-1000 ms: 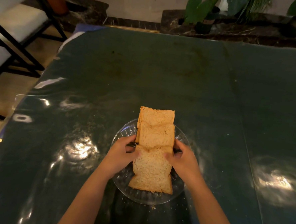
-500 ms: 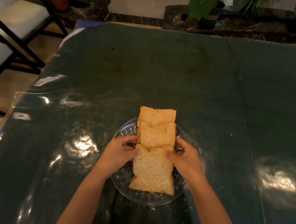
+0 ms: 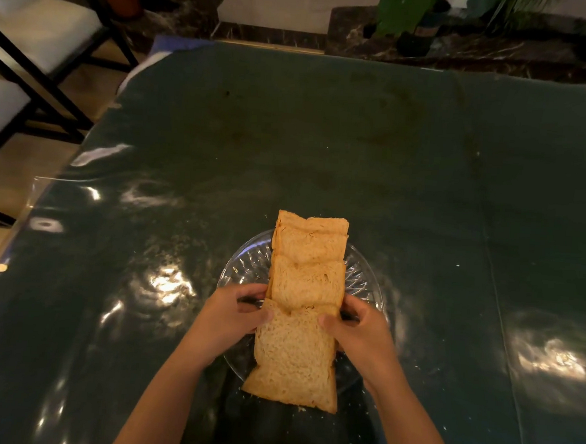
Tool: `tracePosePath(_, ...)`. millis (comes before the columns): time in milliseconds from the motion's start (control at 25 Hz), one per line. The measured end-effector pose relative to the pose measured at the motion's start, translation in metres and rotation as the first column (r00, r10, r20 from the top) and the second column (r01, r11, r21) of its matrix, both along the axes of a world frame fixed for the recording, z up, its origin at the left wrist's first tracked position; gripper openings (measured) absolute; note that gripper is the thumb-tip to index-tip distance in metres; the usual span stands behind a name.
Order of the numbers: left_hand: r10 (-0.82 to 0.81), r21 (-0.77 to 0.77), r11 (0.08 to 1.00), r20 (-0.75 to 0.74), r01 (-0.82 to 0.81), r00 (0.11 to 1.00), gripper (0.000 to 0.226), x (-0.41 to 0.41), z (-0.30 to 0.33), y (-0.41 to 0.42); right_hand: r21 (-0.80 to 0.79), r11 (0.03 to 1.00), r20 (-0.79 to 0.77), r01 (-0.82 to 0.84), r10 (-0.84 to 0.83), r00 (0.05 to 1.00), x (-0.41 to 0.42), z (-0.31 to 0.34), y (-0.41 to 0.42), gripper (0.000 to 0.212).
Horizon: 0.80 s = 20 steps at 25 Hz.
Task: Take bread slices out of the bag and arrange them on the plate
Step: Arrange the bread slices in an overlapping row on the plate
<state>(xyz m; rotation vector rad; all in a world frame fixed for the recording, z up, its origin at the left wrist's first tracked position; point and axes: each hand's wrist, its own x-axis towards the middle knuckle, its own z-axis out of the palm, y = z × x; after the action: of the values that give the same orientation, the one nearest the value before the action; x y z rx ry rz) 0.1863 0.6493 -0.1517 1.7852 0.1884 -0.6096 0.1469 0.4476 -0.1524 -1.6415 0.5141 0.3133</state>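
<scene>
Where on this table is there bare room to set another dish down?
Bare dark green table lies beyond the overlapping bread slices and along both sides. The clear glass plate is crowded: bread overhangs it, and left hand and right hand flank it.

The bread slices (image 3: 301,311) hide the middle of the glass plate (image 3: 364,270). Under each grip, left hand (image 3: 232,321) and right hand (image 3: 360,332), fingertips vanish beneath the bread. Both forearms run off the bottom edge.
</scene>
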Motion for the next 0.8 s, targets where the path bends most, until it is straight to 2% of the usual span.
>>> tracePosePath(120, 0.024, 0.012, 1.000, -0.003, -0.023, 1.000, 0.037, -0.002, -0.008, 0.000, -0.055, 0.998, -0.007, -0.034, 0.033, 0.999, 0.000, -0.005, 0.001, 0.032)
tracePosePath(200, 0.019, 0.039, 0.999, 0.020, -0.020, 1.000, 0.040, -0.003, -0.011, 0.002, -0.212, 0.969, -0.003, -0.123, 0.125, 0.992, 0.001, -0.003, -0.002, 0.029)
tracePosePath(280, 0.016, 0.048, 0.999, 0.030, -0.018, 0.999, 0.044, -0.003, -0.013, 0.002, -0.390, 0.899, -0.010, -0.199, 0.212, 0.977, 0.009, 0.002, -0.011, 0.033)
tracePosePath(360, 0.034, 0.032, 0.999, 0.011, -0.035, 0.999, 0.051, -0.002, -0.015, 0.002, -0.506, 0.853, 0.052, -0.129, 0.179, 0.982, 0.033, 0.007, -0.023, 0.044)
tracePosePath(440, 0.039, 0.017, 0.999, -0.002, -0.039, 0.999, 0.053, -0.001, -0.017, 0.003, -0.573, 0.817, 0.150, -0.066, 0.184, 0.971, 0.071, 0.010, -0.032, 0.045)
tracePosePath(520, 0.037, 0.011, 0.999, 0.001, -0.037, 0.999, 0.049, -0.001, -0.017, 0.003, -0.560, 0.811, 0.097, -0.171, 0.269, 0.958, 0.110, 0.012, -0.033, 0.045)
tracePosePath(600, 0.043, -0.003, 0.999, 0.013, -0.043, 0.999, 0.043, -0.003, -0.017, 0.001, -0.440, 0.866, 0.009, -0.237, 0.268, 0.963, 0.135, 0.011, -0.031, 0.033)
tracePosePath(680, 0.055, -0.006, 0.998, 0.031, -0.055, 0.998, 0.041, -0.004, -0.016, -0.001, -0.341, 0.926, 0.029, -0.163, 0.184, 0.983, 0.144, 0.009, -0.031, 0.011)
tracePosePath(800, 0.076, 0.011, 0.997, 0.032, -0.077, 0.997, 0.039, -0.003, -0.017, -0.002, -0.226, 0.972, 0.100, -0.062, 0.086, 0.991, 0.147, 0.007, -0.032, 0.011)
